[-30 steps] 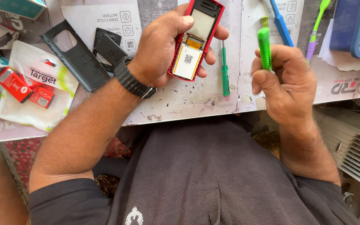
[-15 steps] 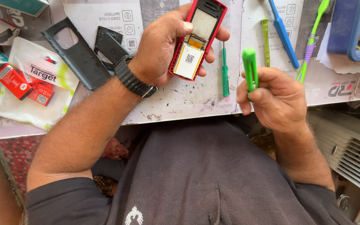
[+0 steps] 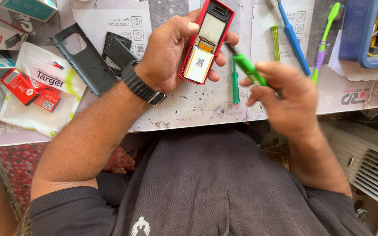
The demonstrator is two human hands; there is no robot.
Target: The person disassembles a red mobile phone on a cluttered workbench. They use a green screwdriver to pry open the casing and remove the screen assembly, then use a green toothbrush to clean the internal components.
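Your left hand point(image 3: 171, 54) has its grip closed around a slim red plastic phone shell point(image 3: 206, 41), opened at the back with a white battery pack showing, held tilted just above the worn white table point(image 3: 189, 109). Your right hand point(image 3: 285, 98) pinches a bright green-handled screwdriver point(image 3: 249, 70) in a closed grip (blurred, so finger detail is unclear), its dark tip just beside the shell's right edge. On the table: a second thin green screwdriver point(image 3: 235, 85) between your hands, a blue-handled brush point(image 3: 293, 37), a green-and-purple toothbrush point(image 3: 325, 41), a black phone back cover point(image 3: 84, 59) at left.
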